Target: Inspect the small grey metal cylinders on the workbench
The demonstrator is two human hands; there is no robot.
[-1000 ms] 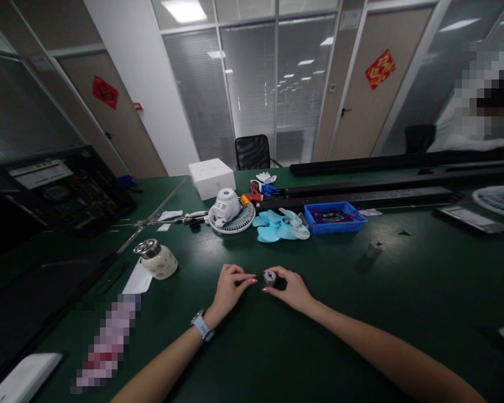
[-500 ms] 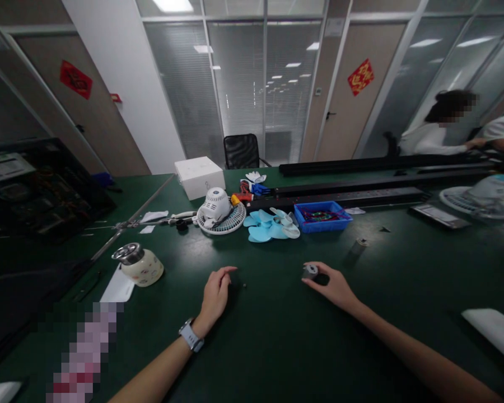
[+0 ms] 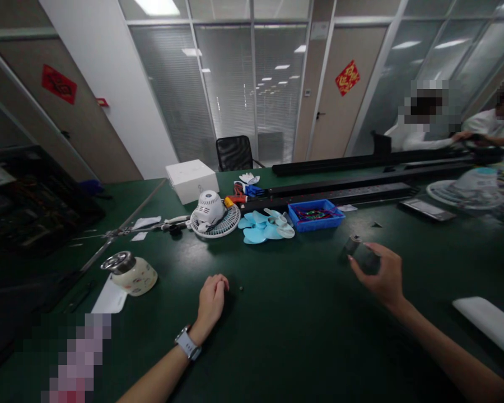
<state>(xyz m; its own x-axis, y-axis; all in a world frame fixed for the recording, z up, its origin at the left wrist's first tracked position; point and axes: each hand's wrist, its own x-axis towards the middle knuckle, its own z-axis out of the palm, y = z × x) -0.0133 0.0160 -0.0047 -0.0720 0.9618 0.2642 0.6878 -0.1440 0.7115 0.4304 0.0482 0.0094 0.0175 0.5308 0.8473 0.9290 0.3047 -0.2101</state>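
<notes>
My right hand reaches out over the table at the right, thumb and fingers apart in a wide curve. Just beyond its fingertips stands a small grey metal cylinder, which looks like a small motor. A dim grey shape shows in the gap between thumb and fingers; I cannot make out whether it is a second cylinder or a shadow. On the left, my left hand rests on the table with its fingers curled in and nothing visible in them. Near it lies a tiny part.
Light-blue fan blades, a white fan housing and a blue tray with wires stand mid-table. A cream kettle is at the left, a white object at the right. Black rails lie behind. People sit at the far right.
My right hand has moved right and away from me; the grey cylinder it held at its fingertips no longer shows clearly. My left hand's fingers have curled in. The view has shifted slightly.
</notes>
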